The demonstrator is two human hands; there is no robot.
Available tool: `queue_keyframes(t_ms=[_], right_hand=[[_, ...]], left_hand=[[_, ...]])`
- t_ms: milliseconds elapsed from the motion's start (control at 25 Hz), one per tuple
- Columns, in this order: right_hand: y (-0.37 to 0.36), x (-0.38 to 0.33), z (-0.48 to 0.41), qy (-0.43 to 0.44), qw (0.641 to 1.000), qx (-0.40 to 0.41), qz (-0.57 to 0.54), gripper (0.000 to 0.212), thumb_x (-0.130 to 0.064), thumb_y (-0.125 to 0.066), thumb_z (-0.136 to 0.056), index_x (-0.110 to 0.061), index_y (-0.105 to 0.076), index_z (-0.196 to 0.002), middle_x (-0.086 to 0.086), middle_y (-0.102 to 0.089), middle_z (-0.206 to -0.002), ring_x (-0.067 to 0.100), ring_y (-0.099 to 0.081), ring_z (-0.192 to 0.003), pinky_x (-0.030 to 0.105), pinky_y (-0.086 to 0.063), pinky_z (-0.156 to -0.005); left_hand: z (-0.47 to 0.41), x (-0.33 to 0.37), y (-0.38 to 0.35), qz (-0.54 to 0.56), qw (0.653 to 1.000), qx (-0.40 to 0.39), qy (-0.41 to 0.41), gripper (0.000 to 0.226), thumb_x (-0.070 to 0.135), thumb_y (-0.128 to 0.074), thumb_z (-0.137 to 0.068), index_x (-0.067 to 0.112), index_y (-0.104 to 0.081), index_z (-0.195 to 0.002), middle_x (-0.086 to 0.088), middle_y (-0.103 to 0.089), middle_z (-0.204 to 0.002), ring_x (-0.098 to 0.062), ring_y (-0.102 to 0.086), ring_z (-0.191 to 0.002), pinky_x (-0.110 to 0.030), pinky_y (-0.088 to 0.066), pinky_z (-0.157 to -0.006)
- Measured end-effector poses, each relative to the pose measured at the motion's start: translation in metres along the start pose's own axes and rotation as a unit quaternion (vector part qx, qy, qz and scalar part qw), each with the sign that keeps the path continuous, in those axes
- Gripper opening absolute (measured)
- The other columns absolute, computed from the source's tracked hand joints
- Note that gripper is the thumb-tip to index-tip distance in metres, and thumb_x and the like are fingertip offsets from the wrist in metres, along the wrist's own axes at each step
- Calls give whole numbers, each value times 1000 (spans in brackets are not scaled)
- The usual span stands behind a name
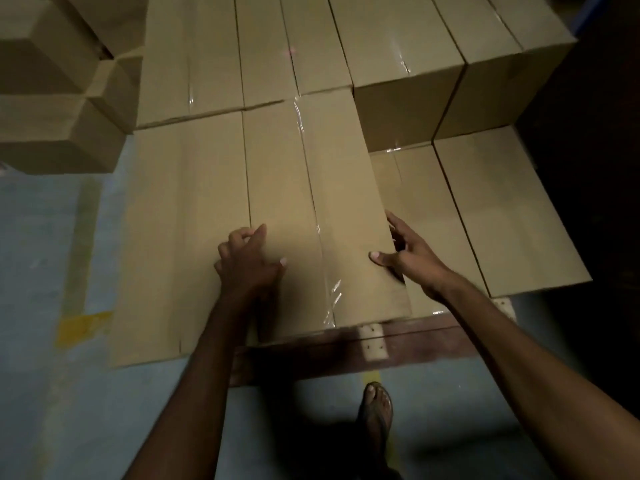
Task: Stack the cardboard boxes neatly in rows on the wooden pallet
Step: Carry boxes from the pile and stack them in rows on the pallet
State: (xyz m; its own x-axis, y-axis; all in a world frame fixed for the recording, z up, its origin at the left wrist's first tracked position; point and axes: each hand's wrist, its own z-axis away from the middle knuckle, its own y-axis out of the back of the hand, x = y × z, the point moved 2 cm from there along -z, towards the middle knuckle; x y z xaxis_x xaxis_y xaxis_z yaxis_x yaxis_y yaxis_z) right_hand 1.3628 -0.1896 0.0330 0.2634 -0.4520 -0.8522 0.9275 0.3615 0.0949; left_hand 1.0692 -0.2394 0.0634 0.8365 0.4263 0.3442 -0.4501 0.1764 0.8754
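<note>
Head view | box [311,202] sits front-centre on the top layer above pallet [346,351], touching left neighbour [180,220] | right grip [412,261] clamps its right edge; left grip [247,265] curled at left seam, hold unclear | likely best: slide it square against back row [263,64], fronts level, fingers clear of seam

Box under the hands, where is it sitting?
Middle of the head view: the box sits at the wooden pallet's near edge, with a same-height box on its left and a lower box on its right.
</note>
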Motion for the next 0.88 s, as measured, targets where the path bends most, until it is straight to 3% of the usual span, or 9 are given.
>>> queue_keyframes(t_ms=[120, 200, 320, 480, 560, 640, 760, 880], right_hand=[[-5, 6, -4, 7, 1000, -10, -3, 90, -6, -76, -86, -41, -35, -157, -10, -53, -152, 10, -49, -139, 44, -41, -117], [-4, 11, -4, 2, 1000, -11, -5, 85, -6, -74, -87, -38, -38, -156, -10, -58, -147, 10, -54, -134, 42, -43, -116], [-4, 16, 2, -18, 1000, 23, -1, 85, -29, -82, -84, -38, -37, -156, 0, -53, -150, 16, -55, -133, 43, -43, -115], [-16, 20, 24, -28, 994, 108, 19, 78, -41, -75, -92, -31, -34, -158, 4, -47, -153, 17, -51, -133, 36, -44, -110], [-23, 23, 41, -39, 989, 135, 54, 86, -49, -76, -88, -31, -31, -159, 7, -43, -157, 21, -47, -138, 41, -43, -113], [-29, 29, 61, -32, 991, 100, 89, 105, -55, -82, -80, -33, -19, -161, 7, -30, -166, 22, -34, -147, 44, -35, -118], [-38, 34, 82, 12, 986, 25, 167, 136, -48, -94, -67, -31, 0, -164, -5, -10, -172, 6, -17, -147, 30, -22, -118], [-32, 34, 80, 39, 977, 19, 208, 139, -46, -95, -64, -31, 0, -164, -9, -10, -172, 5, -17, -147, 29, -23, -120]], left_hand=[[1, -21, -2, 46, 998, 26, -15, 81, 46, -77, -84, 26, -42, -155, -9, -29, -160, -35, -26, -144, -48, -28, -114], [0, -34, -3, 47, 998, 8, -48, 88, 57, -70, -79, 22, -43, -155, -14, -34, -161, -34, -28, -148, -44, -25, -118], [3, -53, -6, 29, 996, -20, -83, 98, 69, -59, -73, 22, -39, -156, -16, -32, -163, -32, -26, -152, -45, -23, -122], [18, -73, -7, 17, 985, -93, -146, 134, 98, -60, -52, 30, -25, -161, -15, -12, -170, -33, -5, -157, -51, -11, -127], [31, -85, -8, -14, 971, -153, -185, 143, 89, -73, -46, 32, -13, -163, -11, 2, -171, -33, 8, -157, -48, -4, -125], [42, -96, -12, -76, 958, -154, -229, 144, 75, -86, -49, 34, -8, -162, -9, 8, -171, -34, 13, -156, -51, -6, -124], [53, -101, -19, -113, 948, -103, -278, 121, 51, -88, -69, 35, -11, -161, -11, 3, -171, -39, 8, -156, -60, -14, -123], [57, -94, -21, -126, 940, -79, -307, 104, 46, -84, -78, 36, -23, -160, -12, -4, -171, -41, 4, -156, -59, -13, -122]])
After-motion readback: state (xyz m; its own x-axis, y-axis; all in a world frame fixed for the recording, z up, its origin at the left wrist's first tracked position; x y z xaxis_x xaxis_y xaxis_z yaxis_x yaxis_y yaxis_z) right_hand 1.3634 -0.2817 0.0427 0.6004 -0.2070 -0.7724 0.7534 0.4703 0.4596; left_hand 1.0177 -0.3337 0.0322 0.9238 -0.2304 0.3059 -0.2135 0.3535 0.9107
